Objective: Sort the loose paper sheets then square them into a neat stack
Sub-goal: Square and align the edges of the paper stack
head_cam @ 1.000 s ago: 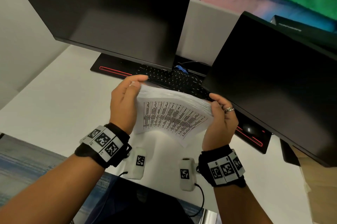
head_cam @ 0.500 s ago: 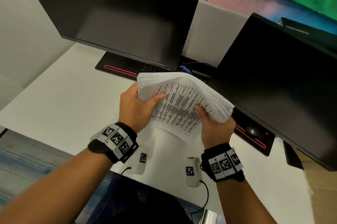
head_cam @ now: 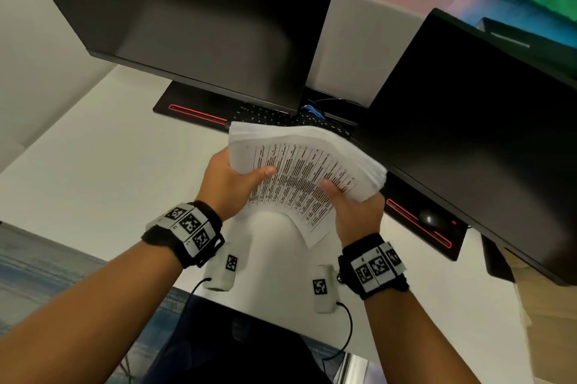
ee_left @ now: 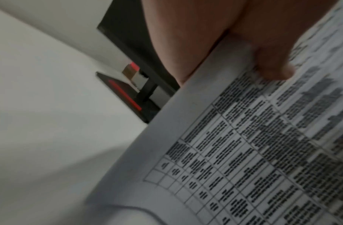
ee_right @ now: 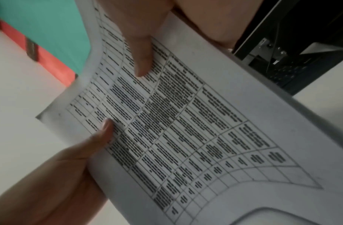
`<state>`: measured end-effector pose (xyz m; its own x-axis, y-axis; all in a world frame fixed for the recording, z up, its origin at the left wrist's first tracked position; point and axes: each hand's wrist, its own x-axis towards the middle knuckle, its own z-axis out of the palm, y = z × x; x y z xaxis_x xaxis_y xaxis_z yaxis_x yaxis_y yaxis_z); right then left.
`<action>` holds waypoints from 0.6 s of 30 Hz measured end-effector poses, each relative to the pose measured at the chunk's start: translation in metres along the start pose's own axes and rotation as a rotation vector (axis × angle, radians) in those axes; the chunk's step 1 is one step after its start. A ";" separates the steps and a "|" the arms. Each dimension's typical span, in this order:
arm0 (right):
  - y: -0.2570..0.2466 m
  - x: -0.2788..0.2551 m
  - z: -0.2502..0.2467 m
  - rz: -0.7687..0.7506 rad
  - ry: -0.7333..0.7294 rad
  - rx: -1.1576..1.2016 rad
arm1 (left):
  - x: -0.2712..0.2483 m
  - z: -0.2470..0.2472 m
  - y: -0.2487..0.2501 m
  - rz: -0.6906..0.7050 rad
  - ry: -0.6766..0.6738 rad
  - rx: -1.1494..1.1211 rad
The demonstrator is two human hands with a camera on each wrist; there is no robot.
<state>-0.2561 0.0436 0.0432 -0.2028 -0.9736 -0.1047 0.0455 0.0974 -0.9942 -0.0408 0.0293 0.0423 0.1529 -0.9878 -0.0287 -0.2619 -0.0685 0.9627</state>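
A thick stack of white paper sheets (head_cam: 299, 165) is held in the air above the white desk (head_cam: 103, 183); its top sheet carries a printed table. The edges fan out unevenly at the right side, and the near corner of the top sheet droops. My left hand (head_cam: 234, 180) grips the stack's left edge, thumb on top and fingers hidden underneath. My right hand (head_cam: 349, 205) grips the near right edge the same way. The left wrist view shows the thumb (ee_left: 273, 64) pressing on the printed sheet (ee_left: 244, 144). In the right wrist view both thumbs lie on the sheet (ee_right: 186, 121).
Two dark monitors (head_cam: 199, 18) (head_cam: 480, 121) stand close behind the stack. A black keyboard (head_cam: 274, 118) lies on a black mat with red stripes (head_cam: 196, 111), and a mouse (head_cam: 431, 219) sits at the right. The desk's front edge runs just below my wrists.
The stack has tipped from standing between my palms to lying flatter with its printed face up. Both thumbs have come over onto the top sheet.
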 end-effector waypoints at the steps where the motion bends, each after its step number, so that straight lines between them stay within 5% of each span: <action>1: 0.000 -0.001 -0.002 -0.026 0.027 0.014 | 0.000 0.000 0.002 0.024 0.026 -0.017; 4: 0.013 -0.008 -0.005 -0.062 0.027 0.010 | -0.004 0.001 -0.006 0.052 0.068 0.010; 10: 0.038 -0.001 0.003 0.139 0.008 -0.019 | -0.006 0.004 -0.046 -0.086 -0.058 0.152; 14: 0.028 0.010 0.013 0.108 -0.044 -0.090 | 0.007 -0.024 -0.032 -0.095 -0.066 0.106; 18: 0.045 0.017 0.051 0.238 -0.110 -0.150 | 0.019 -0.061 -0.047 -0.248 -0.115 0.104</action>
<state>-0.2078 0.0205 -0.0021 -0.0958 -0.9356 -0.3397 -0.0677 0.3466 -0.9356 0.0324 0.0226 0.0128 0.1170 -0.9481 -0.2956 -0.3269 -0.3178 0.8900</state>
